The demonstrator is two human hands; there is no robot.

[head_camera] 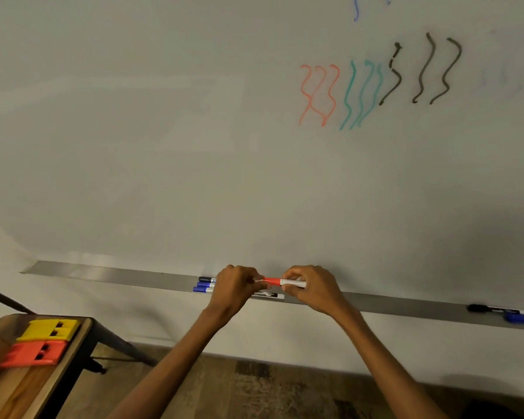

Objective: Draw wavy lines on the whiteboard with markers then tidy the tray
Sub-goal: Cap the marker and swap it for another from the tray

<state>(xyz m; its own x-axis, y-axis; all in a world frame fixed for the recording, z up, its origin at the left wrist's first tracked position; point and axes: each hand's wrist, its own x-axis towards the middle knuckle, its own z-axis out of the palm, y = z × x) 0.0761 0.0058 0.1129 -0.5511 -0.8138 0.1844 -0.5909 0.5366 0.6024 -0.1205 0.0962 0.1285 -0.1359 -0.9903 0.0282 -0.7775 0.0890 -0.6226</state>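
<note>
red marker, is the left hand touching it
Touching. The head view shows the left hand pinching the red marker at its red end; the right hand grips its barrel.

Head view, sole camera: wide-angle, near, facing the whiteboard (pixel 164 146), tilted down past tray (pixel 103 275) to floor (pixel 254 388).

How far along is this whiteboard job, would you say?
Done, it seems: orange lines, teal lines, dark lines and a blue line stand on the whiteboard. In hand: the left hand and right hand hold an orange marker over the tray, seemingly capping it. Left: lay it by the blue markers, perhaps gather the two far-right markers.
</note>
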